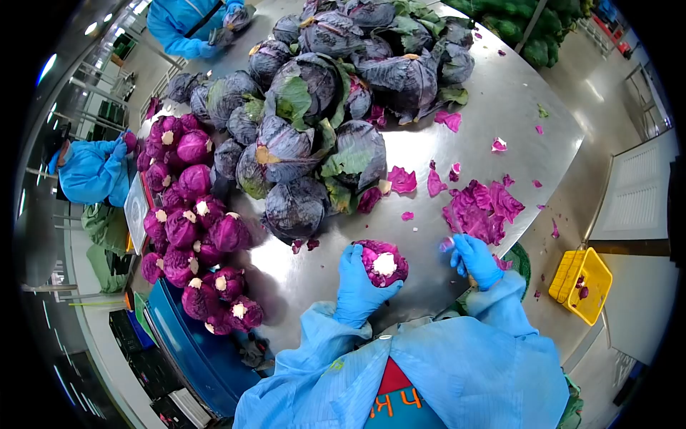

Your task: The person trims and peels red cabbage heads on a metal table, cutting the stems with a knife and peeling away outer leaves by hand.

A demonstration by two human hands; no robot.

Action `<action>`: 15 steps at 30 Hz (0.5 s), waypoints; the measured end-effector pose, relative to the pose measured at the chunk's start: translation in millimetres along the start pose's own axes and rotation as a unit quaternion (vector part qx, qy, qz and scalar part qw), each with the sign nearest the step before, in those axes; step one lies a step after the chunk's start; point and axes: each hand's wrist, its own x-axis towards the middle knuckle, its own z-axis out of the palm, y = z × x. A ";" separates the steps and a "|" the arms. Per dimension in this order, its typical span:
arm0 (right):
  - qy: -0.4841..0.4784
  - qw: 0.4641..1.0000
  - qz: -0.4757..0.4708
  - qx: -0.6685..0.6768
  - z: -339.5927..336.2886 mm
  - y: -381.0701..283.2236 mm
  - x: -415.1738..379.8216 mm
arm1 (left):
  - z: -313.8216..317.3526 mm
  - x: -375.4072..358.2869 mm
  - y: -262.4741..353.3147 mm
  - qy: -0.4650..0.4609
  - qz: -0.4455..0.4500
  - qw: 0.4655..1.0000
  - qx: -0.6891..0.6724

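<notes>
My left hand [355,289], gloved in blue, is wrapped round a peeled red cabbage [366,259] just above the metal table's near side. The cabbage's white cut stem faces up and towards me. To its right, my right hand [477,262] is closed, with a small blurred purple-and-white bit [446,244] at its fingertips; what the fingers grip is not clear. Close by that hand lies a heap of loose purple leaves [480,213]. Beyond my left hand are unpeeled red cabbages [293,207] with dark, dusty outer leaves.
Peeled red cabbages [182,229] are piled at the table's left. Leaf scraps [401,179] lie about the metal table [529,136]. A blue bin [193,350] stands at lower left, a yellow basket [600,286] at right. Two co-workers in blue [93,171] handle cabbages opposite and left.
</notes>
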 end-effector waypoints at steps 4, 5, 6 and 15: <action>0.110 0.938 -0.162 -0.287 39.4 30.1 -7.1 | 8.3 -4.7 -4.2 0.030 -0.017 0.999 -0.005; 0.109 0.911 -0.192 -0.349 54.6 28.5 -16.1 | 9.9 -7.1 -3.6 0.033 -0.020 0.999 -0.005; 0.088 0.907 -0.218 -0.349 69.3 20.3 -24.7 | 10.7 -6.8 -2.4 0.037 -0.021 0.999 -0.004; -0.079 0.914 -0.215 -0.335 72.5 15.5 -1.6 | 13.9 -4.5 12.3 0.055 -0.007 0.997 0.051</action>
